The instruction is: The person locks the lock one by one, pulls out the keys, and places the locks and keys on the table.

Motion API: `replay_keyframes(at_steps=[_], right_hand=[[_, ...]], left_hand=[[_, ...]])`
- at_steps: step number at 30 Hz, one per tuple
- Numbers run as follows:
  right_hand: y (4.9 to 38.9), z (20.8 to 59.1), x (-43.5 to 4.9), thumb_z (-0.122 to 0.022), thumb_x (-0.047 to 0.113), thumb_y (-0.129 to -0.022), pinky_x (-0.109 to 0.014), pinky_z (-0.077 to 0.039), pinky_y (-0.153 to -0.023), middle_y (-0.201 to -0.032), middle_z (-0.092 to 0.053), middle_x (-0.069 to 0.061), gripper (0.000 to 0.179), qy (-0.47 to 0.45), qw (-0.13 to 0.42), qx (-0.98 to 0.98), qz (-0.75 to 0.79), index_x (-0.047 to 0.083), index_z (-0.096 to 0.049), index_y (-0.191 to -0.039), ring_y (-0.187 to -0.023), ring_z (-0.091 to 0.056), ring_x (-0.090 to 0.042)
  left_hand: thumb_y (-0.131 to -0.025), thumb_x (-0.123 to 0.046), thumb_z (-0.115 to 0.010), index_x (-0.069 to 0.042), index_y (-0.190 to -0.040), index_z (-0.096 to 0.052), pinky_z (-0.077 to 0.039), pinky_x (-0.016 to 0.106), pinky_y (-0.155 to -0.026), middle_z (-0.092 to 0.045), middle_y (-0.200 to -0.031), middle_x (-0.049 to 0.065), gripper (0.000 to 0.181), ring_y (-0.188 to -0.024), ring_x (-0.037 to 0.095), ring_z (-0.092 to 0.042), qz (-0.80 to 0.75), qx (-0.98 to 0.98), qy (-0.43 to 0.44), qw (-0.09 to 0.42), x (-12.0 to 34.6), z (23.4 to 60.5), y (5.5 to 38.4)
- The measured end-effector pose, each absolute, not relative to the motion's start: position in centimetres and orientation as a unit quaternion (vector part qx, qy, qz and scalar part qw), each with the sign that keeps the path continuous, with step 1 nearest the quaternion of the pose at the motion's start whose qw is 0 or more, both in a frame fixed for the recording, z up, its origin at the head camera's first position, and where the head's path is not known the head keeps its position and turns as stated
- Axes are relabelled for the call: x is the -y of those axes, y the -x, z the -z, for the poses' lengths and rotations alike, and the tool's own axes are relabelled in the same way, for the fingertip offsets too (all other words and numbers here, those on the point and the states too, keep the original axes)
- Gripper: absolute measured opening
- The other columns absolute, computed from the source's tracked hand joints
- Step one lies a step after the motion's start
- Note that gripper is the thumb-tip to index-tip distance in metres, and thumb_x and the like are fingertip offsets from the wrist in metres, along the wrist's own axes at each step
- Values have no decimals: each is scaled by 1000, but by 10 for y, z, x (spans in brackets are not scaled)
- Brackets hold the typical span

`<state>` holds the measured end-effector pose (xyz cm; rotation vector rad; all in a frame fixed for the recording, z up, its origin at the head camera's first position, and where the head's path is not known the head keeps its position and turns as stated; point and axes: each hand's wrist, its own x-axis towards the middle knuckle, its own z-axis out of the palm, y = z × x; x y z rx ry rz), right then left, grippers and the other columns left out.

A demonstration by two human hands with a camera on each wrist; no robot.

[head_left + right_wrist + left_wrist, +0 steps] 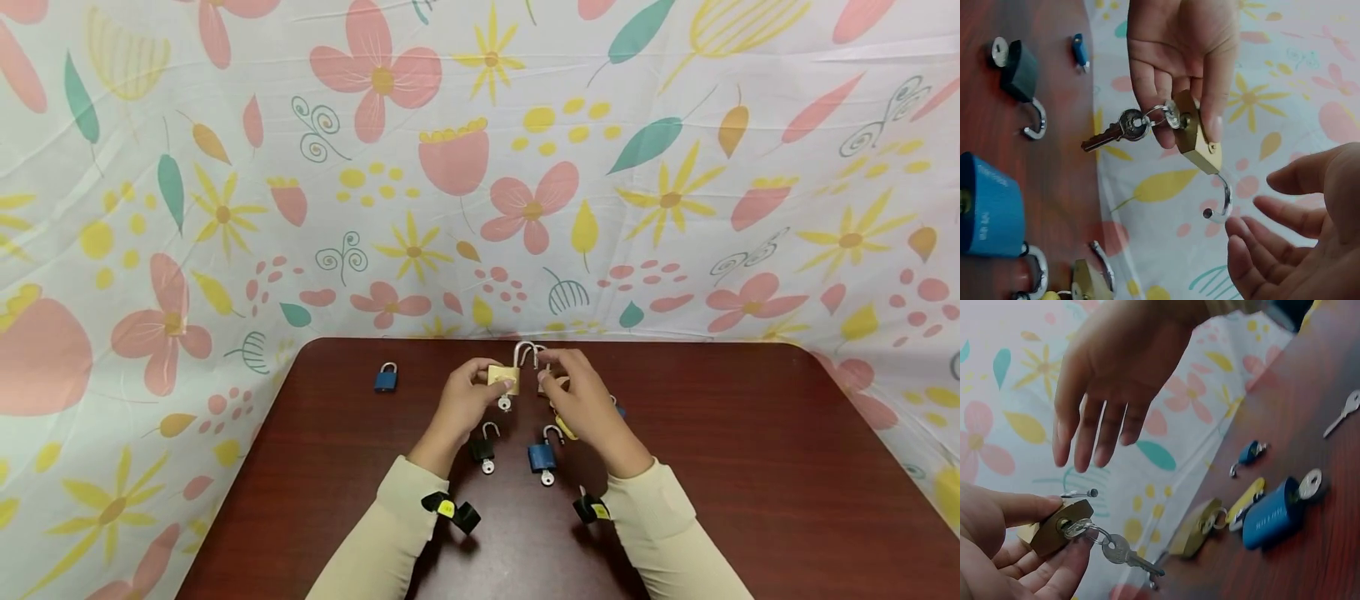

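My left hand [459,404] grips a brass padlock [495,375] between thumb and fingers, raised above the far part of the table. Its shackle stands unlatched, with one end free of the body. A key sits in its keyhole, and a second key [1119,551] dangles from the ring. Just right of the shackle is my right hand [588,404], fingers apart and loosely bent, holding nothing in the right wrist view. A second brass padlock [1196,530] lies on the table, partly hidden behind the right hand in the head view.
Nearer me on the dark wooden table [750,467] lie a black padlock [482,451] and a blue padlock [541,457], both unlatched with keys in. A small blue padlock [386,379] sits at the back left. A yellow item [567,427] shows beneath the right hand.
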<state>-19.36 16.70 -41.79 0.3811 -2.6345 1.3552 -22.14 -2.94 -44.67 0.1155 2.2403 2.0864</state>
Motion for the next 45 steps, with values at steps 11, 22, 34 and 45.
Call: replay_keyframes(at_steps=[11,22,34,45], right_hand=[[192,413,-162,-52,18,-105,-47,-51,-93,-142,-44,-20,50,-93,59,881,-460,5,-41,-152,-121,-56,-35],[189,413,-165,-46,24,-108,-52,-49,-101,-141,-53,-14,42,-97,76,851,-510,13,-47,-149,-125,-57,-32],[183,410,-162,-38,46,-109,-48,-45,-98,-146,-54,-6,45,-106,75,817,-561,27,-49,-148,-126,-53,-26],[177,413,-149,-37,33,-111,-23,-53,-86,-124,-65,-19,38,-138,119,737,-651,17,-60,-137,-105,-66,-17]], left_hand=[[-89,-7,-76,-8,-116,-67,-51,26,-64,-60,-95,5,29,-77,12,-61,-677,-729,-77,59,26,438,209],[-88,-14,-78,-8,-118,-73,-55,30,-68,-69,-109,10,31,-81,12,-62,-672,-728,-95,95,27,432,202],[-99,-17,-66,-9,-131,-64,-55,32,-75,-68,-107,4,34,-89,10,-64,-688,-676,-183,188,28,429,199],[-105,-14,-54,4,-132,-56,-56,25,-80,-67,-107,7,32,-90,10,-67,-706,-635,-228,215,21,426,191]])
